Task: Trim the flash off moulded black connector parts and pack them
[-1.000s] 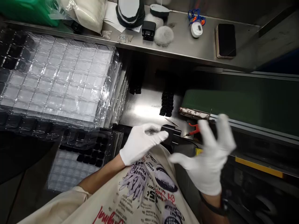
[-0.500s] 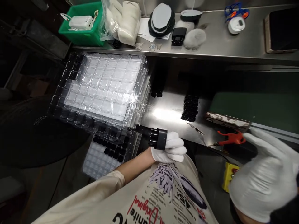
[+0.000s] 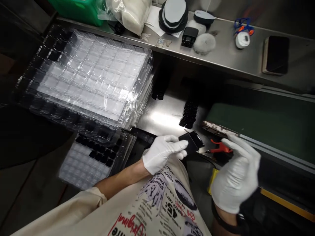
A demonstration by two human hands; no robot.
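1. Far left: we log a stack of clear plastic trays, pale over most of its top, with dark cells along its left and lower edges.
2. Below it, a smaller tray; black pieces fill part of its upper right, pale cells the rest.
3. Our left hand, white-gloved, is in front of the steel bench, its fingers and thumb closed on a black part. The part sits tilted, jutting rightward past the fingertips.
4. Just beyond the part, we note a double row of small black items on the bench.
5. To the part's right, an orange-red tool points its thin nozzle left.
6. Our right hand, also gloved, is right beside that tool: fingers curved and parted, nothing seen in its grasp. We cannot tell whether it touches the tool.
7. Rightmost: a green belt behind the right hand, and on the shelf above, a phone-like black device.
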